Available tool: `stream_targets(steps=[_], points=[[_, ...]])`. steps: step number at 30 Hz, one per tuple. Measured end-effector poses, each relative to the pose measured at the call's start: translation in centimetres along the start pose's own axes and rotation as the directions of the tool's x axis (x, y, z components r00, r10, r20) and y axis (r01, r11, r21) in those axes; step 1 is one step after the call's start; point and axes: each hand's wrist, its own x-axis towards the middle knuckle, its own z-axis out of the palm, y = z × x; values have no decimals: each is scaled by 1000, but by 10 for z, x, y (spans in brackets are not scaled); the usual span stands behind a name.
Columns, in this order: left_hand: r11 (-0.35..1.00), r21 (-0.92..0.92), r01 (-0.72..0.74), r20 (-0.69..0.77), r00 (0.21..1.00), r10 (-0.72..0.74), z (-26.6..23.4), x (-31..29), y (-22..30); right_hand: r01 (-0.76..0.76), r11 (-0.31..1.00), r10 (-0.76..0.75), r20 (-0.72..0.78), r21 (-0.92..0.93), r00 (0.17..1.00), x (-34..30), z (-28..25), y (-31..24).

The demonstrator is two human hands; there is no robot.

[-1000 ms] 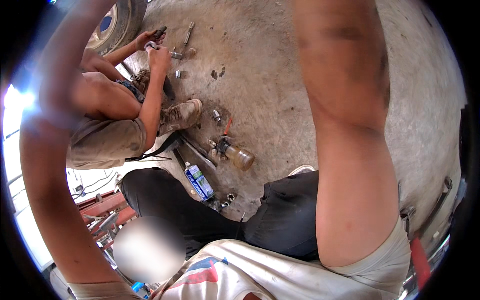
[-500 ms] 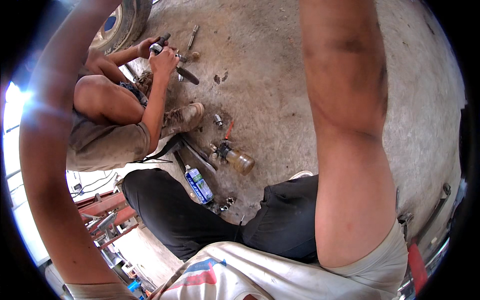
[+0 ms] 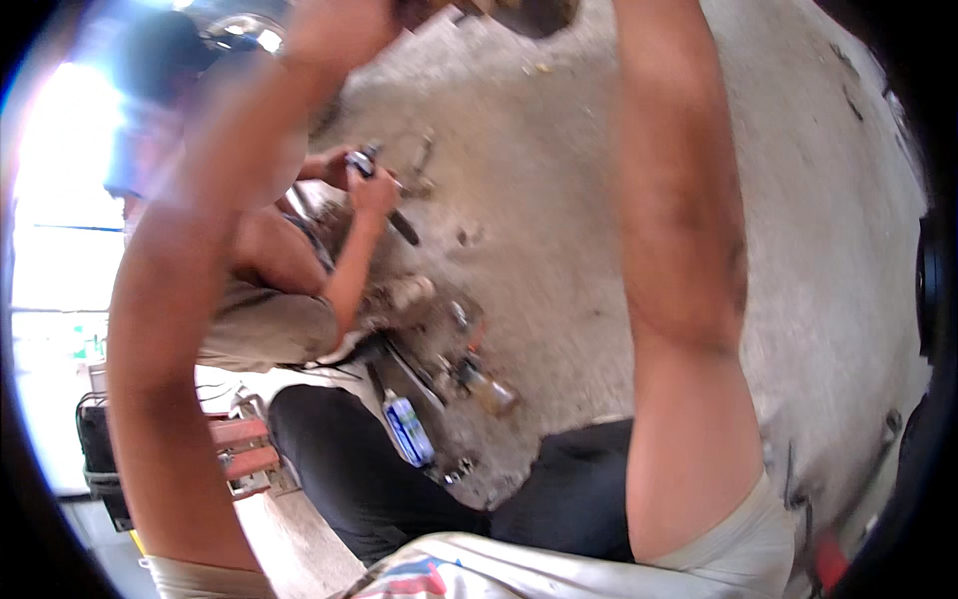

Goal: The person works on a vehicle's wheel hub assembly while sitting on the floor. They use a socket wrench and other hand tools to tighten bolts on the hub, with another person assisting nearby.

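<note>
Now | our left hand (image 3: 347, 28) at the view's upper edge, fingers cropped, grip we cannot tell | dark rounded part (image 3: 540, 14) right of it, between our forearms (image 3: 681, 170) | right hand beyond view

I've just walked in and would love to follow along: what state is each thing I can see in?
Left hand: raised, at the top edge; grip unclear.
Right hand: out of view past the top edge.
Dark object: partly cut off, blurred.
Co-worker's hands: around a tool.
Dark-handled tool: held by the co-worker.
Blue-and-white can: on the floor.
Amber container: on the floor, fill unclear.
</note>
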Motion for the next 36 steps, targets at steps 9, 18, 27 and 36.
stream_targets(steps=[9, 18, 27, 36], points=[[964, -260, 48, -155, 984, -91, -20, -7, 22, -147, 977, 146, 19, 151, 989, -7, -6, -13], [694, -695, 186, -297, 806, -513, 18, 16, -18, -162, 967, 161, 21, 197, 987, -8, -9, -3], [575, -799, 176, -138, 877, -461, 15, 30, -18, -237, 936, 241, 18, 262, 970, -3, -11, -9], [573, -802, 170, -147, 873, -465, 19, 30, -6, -237, 921, 228, 66, 308, 971, -5, -14, -12]])
